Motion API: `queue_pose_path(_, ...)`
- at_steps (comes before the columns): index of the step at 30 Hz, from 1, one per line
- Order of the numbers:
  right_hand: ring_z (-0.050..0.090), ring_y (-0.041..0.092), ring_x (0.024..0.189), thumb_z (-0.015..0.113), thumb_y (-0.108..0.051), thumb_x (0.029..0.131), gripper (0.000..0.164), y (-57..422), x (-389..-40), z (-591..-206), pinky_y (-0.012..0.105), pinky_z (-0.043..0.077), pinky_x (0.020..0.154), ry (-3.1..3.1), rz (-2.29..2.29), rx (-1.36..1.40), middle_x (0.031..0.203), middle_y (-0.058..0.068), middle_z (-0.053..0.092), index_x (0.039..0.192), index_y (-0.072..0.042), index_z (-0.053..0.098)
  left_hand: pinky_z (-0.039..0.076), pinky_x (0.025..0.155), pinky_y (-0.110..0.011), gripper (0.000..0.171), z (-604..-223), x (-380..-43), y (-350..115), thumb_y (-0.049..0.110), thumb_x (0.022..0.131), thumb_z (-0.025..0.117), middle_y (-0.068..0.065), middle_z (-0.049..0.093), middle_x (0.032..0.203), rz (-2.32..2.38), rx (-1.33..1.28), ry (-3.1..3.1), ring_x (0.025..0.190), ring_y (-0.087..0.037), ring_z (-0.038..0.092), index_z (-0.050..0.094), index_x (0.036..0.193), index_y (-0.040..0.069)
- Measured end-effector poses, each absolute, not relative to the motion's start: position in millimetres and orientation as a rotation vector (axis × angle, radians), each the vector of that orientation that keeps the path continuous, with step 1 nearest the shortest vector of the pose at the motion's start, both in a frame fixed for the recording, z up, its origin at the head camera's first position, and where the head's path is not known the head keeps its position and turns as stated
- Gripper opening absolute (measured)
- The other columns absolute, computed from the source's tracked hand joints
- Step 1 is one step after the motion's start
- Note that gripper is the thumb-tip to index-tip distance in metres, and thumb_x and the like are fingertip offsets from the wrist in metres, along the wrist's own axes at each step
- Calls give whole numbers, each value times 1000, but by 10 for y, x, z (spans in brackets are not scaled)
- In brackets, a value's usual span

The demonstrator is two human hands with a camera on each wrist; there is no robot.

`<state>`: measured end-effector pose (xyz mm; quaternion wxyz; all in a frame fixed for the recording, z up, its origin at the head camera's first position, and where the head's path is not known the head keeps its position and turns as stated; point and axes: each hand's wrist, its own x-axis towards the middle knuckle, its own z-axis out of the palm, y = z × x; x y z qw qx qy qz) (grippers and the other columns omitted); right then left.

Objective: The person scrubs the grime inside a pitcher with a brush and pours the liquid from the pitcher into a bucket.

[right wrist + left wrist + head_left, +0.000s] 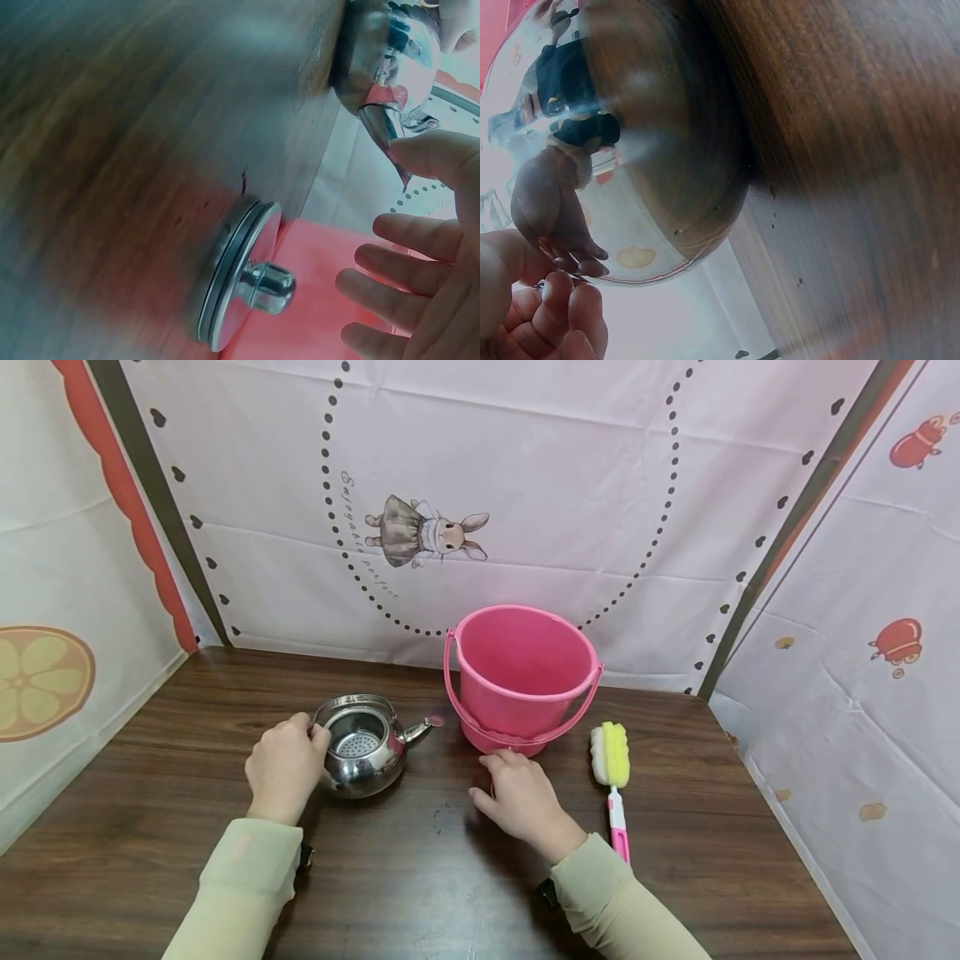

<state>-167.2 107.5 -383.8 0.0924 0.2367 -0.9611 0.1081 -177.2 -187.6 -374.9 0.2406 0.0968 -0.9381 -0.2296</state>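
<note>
A shiny steel teapot (365,772) stands lidless on the table, a perforated strainer visible inside and its spout (417,730) pointing right. At its left upper edge, my left hand (287,767) pinches the teapot between thumb and curled fingers; the left wrist view has these fingertips (585,304) right at the edge of the shiny body. My right hand (521,797) is in front of the pink bucket (517,710), fingers spread and relaxed. Close by those fingers is the teapot's round steel lid (236,281), knob outward, lying on the table and mostly hidden by the hand in the head view.
The pink bucket stands upright at the back, its handle (558,735) hanging down in front. A yellow and white sponge brush (615,760) with a pink-white handle lies at the right. Printed cloth walls (525,485) enclose the dark wooden table (397,877) behind and at both sides.
</note>
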Motion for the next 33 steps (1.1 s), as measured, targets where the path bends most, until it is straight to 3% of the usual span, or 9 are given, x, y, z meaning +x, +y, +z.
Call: queue_pose_path(33, 60, 25, 111, 63, -39, 86, 44, 856, -1656, -3759, 42, 46, 93, -2814, 325, 750, 120, 9, 63, 118, -8, 63, 34, 41, -44, 21, -3768, -1775, -1884, 16, 86, 49, -18, 56, 63, -643, 266, -2550, 53, -40, 55, 56, 71, 2)
